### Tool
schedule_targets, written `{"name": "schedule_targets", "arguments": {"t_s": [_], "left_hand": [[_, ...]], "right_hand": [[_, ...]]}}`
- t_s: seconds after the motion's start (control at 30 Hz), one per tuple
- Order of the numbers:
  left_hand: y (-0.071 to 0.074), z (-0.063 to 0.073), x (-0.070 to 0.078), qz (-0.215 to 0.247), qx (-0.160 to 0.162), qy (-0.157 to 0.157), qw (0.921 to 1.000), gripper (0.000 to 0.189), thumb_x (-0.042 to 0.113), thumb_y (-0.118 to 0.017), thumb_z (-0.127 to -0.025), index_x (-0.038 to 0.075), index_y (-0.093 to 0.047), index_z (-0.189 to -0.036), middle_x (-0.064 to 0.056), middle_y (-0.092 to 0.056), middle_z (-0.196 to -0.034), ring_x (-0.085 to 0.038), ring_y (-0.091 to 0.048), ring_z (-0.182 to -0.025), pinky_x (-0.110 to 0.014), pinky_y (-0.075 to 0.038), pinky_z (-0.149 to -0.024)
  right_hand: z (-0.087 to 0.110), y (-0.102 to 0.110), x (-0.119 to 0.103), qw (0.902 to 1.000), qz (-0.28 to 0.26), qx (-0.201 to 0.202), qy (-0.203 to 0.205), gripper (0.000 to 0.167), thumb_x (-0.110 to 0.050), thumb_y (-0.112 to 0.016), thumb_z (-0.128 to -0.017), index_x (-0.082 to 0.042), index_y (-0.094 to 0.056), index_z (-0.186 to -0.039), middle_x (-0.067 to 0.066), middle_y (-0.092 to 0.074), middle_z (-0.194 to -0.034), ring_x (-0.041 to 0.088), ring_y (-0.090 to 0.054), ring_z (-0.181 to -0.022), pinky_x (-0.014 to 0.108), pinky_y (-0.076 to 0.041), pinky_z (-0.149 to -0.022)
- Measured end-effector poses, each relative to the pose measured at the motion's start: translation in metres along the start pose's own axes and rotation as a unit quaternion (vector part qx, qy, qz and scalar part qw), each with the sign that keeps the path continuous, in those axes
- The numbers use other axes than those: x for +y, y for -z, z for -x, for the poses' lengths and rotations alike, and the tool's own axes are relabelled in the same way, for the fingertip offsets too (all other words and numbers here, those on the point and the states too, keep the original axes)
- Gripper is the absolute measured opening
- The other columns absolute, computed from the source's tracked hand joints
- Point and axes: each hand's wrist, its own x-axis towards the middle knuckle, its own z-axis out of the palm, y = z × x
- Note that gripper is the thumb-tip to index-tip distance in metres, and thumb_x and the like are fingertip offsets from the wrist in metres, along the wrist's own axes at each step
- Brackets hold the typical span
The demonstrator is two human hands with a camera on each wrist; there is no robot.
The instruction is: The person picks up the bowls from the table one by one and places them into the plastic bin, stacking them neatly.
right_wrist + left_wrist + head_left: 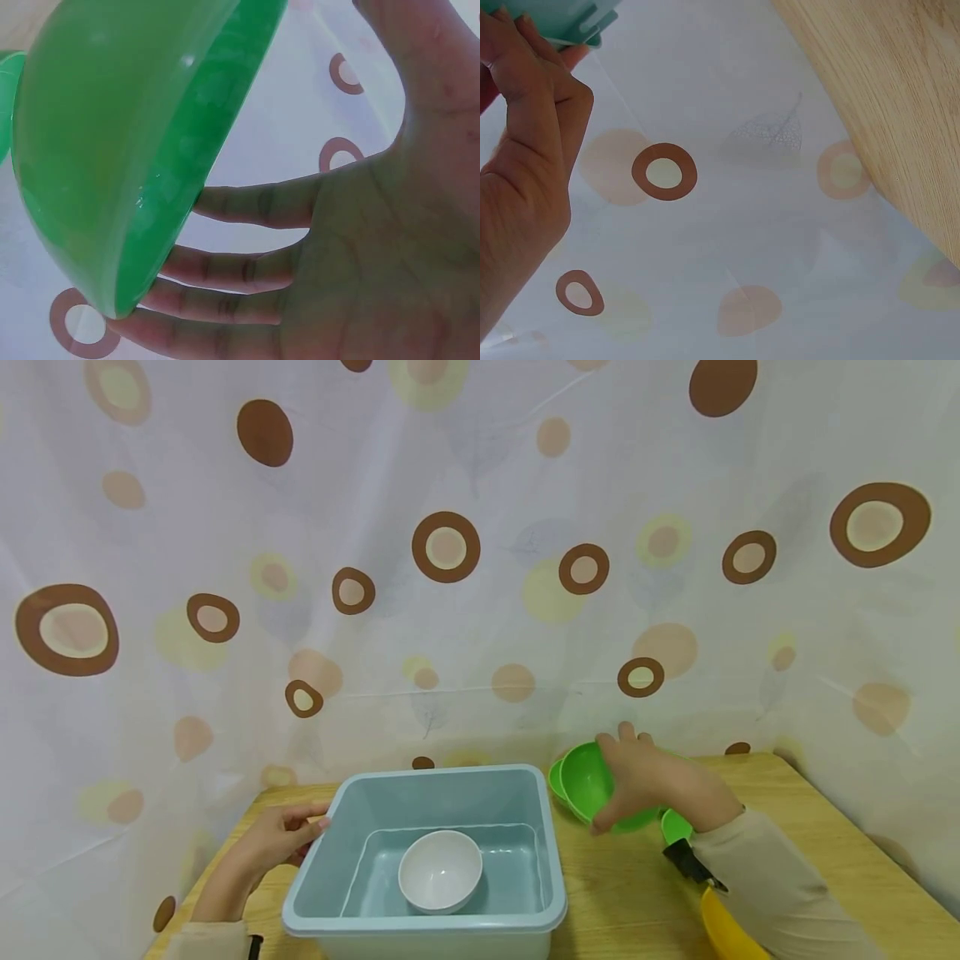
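A light blue plastic basin (423, 924) stands on the wooden table with a white bowl (440, 872) inside it. My left hand (273, 843) pinches the basin's left rim between thumb and fingers. To the right of the basin, a green bowl (585, 781) leans over with its hollow partly facing the camera. Over it my right hand (645, 781) spreads its fingers, thumb held apart. In the right wrist view the fingertips (169, 259) meet the edge of the green bowl (97, 150), and the fingers are nearly straight.
Another green piece (677, 827) sits under my right wrist. A yellow object (727, 931) lies nearer, partly hidden by the sleeve. The wooden table (622, 893) ends at a wall covering (480, 635) patterned with brown and beige spots.
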Motion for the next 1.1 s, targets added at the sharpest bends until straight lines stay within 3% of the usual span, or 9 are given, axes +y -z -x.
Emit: {"name": "schedule_targets", "arguments": {"t_s": [0.43, 0.83, 1.1], "left_hand": [[0.000, -0.001, -0.002, 0.002, -0.011, -0.003, 0.9999, 0.050, 0.019, -0.057, -0.098, -0.009, -0.045, -0.138, -0.004, -0.063, -0.080, -0.018, -0.061, -0.067, -0.034, -0.056, -0.063], [0.003, -0.002, -0.001, 0.019, -0.008, -0.006, 0.9998, 0.053, 0.022, -0.061, -0.096, -0.008, -0.046, -0.137, -0.004, -0.062, -0.079, -0.017, -0.060, -0.066, -0.033, -0.056, -0.062], [0.001, -0.001, 0.000, 0.015, -0.007, -0.002, 0.9999, 0.054, 0.022, -0.061, -0.096, -0.009, -0.045, -0.138, -0.004, -0.062, -0.079, -0.017, -0.060, -0.066, -0.034, -0.056, -0.062]], "right_hand": [[-0.008, 0.023, -0.028, 0.9998, -0.019, -0.003, 0.007, 0.113, -0.047, -0.087, -0.059, 0.010, -0.034, -0.141, 0.034, -0.033, -0.131, 0.047, -0.040, -0.108, 0.054, -0.047, -0.082], [-0.025, 0.036, -0.057, 0.9987, -0.031, -0.032, 0.025, 0.113, -0.045, -0.085, -0.066, 0.007, -0.027, -0.147, 0.040, -0.012, -0.148, 0.058, -0.018, -0.134, 0.060, -0.033, -0.102], [-0.038, 0.032, -0.078, 0.9985, -0.020, -0.029, 0.042, 0.107, -0.047, -0.086, -0.064, 0.002, -0.034, -0.144, 0.032, -0.027, -0.144, 0.052, -0.034, -0.127, 0.057, -0.040, -0.097]]}}
